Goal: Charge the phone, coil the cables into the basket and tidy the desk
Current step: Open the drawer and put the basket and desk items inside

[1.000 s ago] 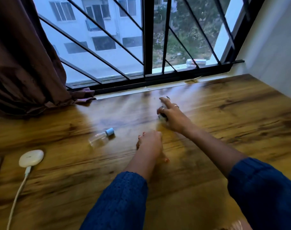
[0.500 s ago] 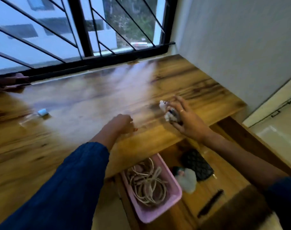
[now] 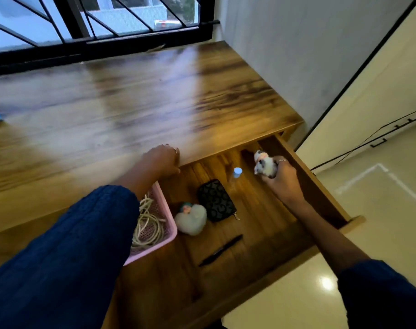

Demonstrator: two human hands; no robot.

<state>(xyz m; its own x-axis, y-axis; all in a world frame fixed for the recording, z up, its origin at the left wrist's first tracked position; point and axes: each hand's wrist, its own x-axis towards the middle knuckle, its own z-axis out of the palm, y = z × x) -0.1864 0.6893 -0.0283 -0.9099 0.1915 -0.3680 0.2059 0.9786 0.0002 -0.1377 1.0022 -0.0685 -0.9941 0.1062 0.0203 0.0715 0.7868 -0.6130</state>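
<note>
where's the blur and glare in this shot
Head view: the desk top is smeared by motion blur, with pale window light washed across it; a bright glare spot sits on the glossy floor; the open drawer is dimmer, and the toy the right hand grips looks soft.
</note>
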